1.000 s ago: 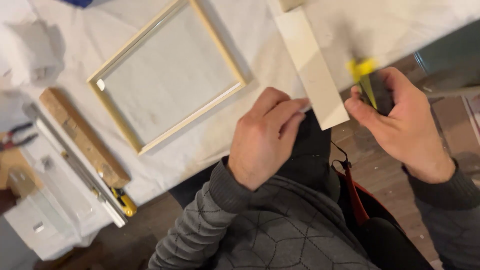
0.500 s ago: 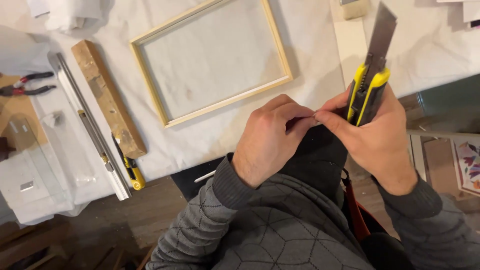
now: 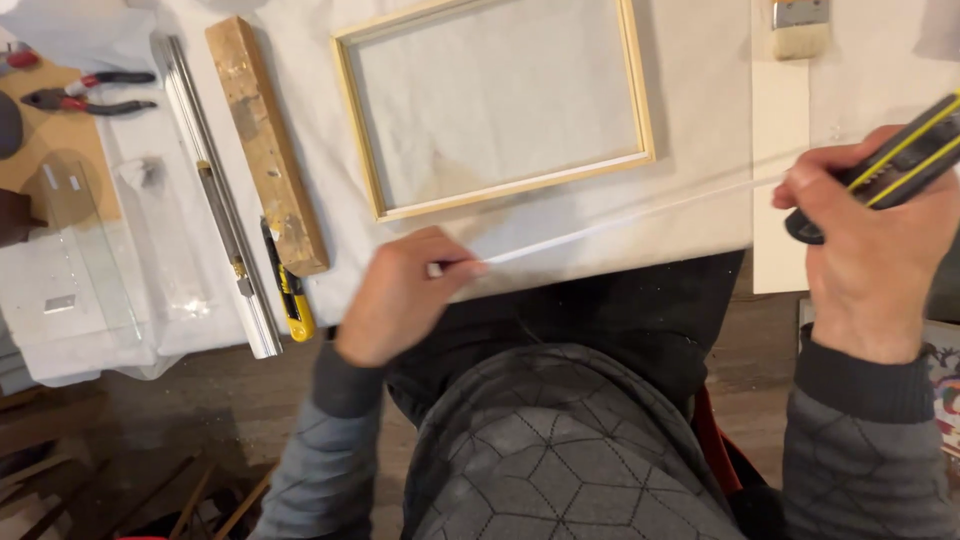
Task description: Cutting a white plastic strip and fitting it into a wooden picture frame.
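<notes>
My left hand (image 3: 400, 295) pinches one end of a thin white strip (image 3: 610, 218) near the front edge of the white-covered table (image 3: 690, 215). The strip runs up and to the right toward my right hand (image 3: 865, 255). That hand is closed around a yellow and black utility knife (image 3: 895, 165) and also meets the strip's far end. A light wooden frame (image 3: 500, 105) lies flat on the cloth just beyond the strip.
A rough wooden block (image 3: 265, 140), a metal rail (image 3: 215, 200) and a second yellow knife (image 3: 290, 290) lie at the left. Red-handled pliers (image 3: 90, 95) rest on a board far left. A paintbrush (image 3: 800, 25) and a white plank (image 3: 780, 180) sit at the right.
My hands were together at my chest; now they have drawn apart, stretching the thin white strip between them. The knife hand has swung out to the right and the view has shifted.
</notes>
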